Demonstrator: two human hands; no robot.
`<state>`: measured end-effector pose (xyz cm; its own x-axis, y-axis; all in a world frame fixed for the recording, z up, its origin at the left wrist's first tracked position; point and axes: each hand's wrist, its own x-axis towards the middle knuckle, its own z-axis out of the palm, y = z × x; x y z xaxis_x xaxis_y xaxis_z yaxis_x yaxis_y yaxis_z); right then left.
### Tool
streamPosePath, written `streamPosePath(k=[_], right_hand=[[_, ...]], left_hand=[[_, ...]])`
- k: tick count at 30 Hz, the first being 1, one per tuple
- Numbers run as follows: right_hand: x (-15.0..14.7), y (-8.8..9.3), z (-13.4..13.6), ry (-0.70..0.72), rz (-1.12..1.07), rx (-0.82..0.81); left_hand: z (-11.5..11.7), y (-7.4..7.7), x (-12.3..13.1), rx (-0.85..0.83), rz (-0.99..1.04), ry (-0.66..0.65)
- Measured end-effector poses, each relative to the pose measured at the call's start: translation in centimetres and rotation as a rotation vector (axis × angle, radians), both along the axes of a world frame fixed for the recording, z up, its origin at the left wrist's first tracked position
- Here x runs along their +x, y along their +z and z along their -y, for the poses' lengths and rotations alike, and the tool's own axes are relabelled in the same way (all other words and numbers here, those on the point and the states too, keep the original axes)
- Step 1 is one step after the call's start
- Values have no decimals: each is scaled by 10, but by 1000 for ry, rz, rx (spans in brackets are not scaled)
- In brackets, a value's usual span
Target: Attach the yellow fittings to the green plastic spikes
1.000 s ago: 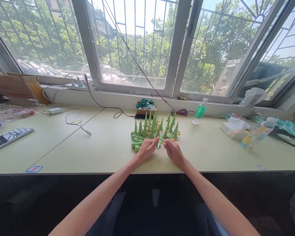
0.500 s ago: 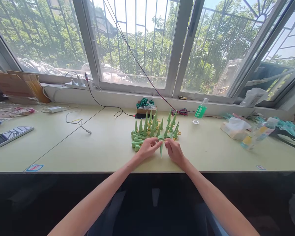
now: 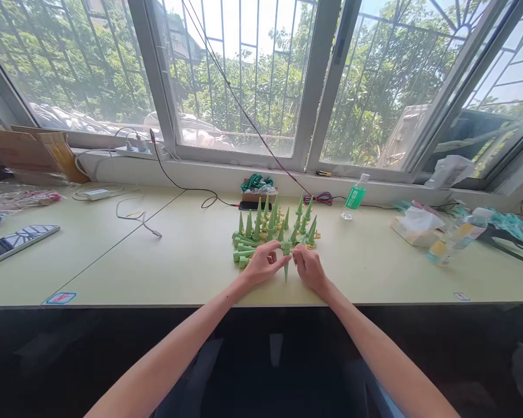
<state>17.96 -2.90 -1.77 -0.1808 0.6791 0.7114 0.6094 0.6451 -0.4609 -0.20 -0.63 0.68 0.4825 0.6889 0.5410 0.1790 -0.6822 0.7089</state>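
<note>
A green plant watering spike (image 3: 286, 271) points tip-down between my hands, just above the table's front part. My left hand (image 3: 262, 266) is closed on it from the left, with fingers by its wide head and the thumb lower along the body. Against the right side of the head, my right hand (image 3: 309, 267) is pinched, and what sits between those fingertips is too hidden to name. Beyond my hands stand several green watering spikes (image 3: 271, 225), points up, some with small yellow valves (image 3: 316, 235). More green spikes (image 3: 243, 255) lie on their sides left of them.
Behind the spikes are a dark phone (image 3: 255, 205) and a small cardboard box (image 3: 261, 197). A bottle with a green label (image 3: 355, 198) stands right of them. Farther right are a tissue box (image 3: 414, 233) and another bottle (image 3: 459, 237). A tablet (image 3: 20, 244) lies far left.
The spike in my hands has turned a little, and its head shows more. My left thumb has slid lower along it. My right hand stays nearly in place.
</note>
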Motion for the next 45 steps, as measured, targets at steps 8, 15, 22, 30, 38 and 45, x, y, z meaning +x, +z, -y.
streamPosePath(k=[8, 15, 22, 30, 38, 45], right_hand=[[-1, 2, 2, -5, -6, -9], [-1, 0, 1, -9, -13, -18], [-1, 0, 0, -9, -29, 14], [-2, 2, 0, -7, -18, -9], [0, -1, -1, -59, -36, 38], [0, 0, 0, -61, -42, 63]], left_hand=[[-1, -2, 0, 67, 6, 28], [-1, -2, 1, 87, 26, 34], [-5, -8, 1, 137, 33, 24], [-5, -7, -1, 198, 24, 8], [-7, -7, 1, 94, 17, 112], [-5, -6, 1, -130, 41, 37]])
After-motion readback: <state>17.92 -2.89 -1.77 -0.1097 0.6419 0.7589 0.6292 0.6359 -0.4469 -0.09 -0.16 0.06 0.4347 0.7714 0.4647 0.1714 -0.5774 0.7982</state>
